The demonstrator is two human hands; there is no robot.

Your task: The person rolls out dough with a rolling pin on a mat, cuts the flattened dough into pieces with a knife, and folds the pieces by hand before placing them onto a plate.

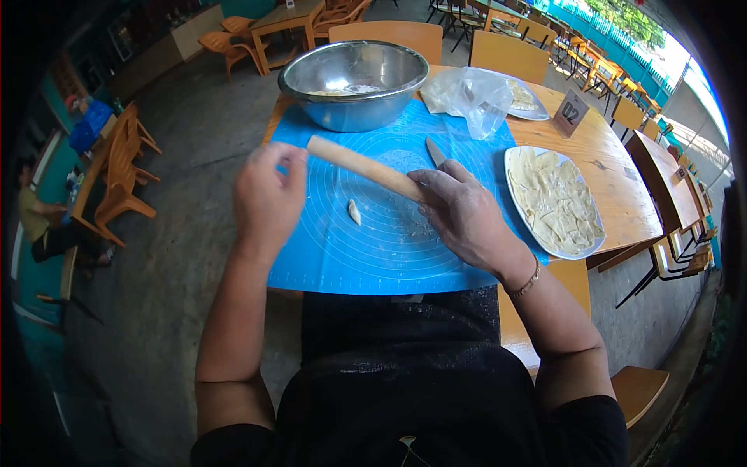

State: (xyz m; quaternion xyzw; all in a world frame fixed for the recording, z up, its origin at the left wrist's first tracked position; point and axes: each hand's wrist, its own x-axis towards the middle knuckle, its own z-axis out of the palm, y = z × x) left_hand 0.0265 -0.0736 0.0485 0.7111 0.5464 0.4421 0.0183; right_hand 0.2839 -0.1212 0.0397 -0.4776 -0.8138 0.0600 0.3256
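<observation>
A wooden rolling pin slants over the blue mat, its near end in the grip of my right hand. Flour whitens the fingers of that hand. Beside the pin's far left end is my left hand, its fingers curled and blurred by motion. Below the pin, a small piece of dough lies on the mat amid scattered flour. A knife rests on the mat, its handle partly hidden behind my right hand.
A large metal bowl stands at the mat's far edge. To the right, a white plate carries flat dough sheets. Behind it are a clear plastic bag, another plate and a number card on the wooden table.
</observation>
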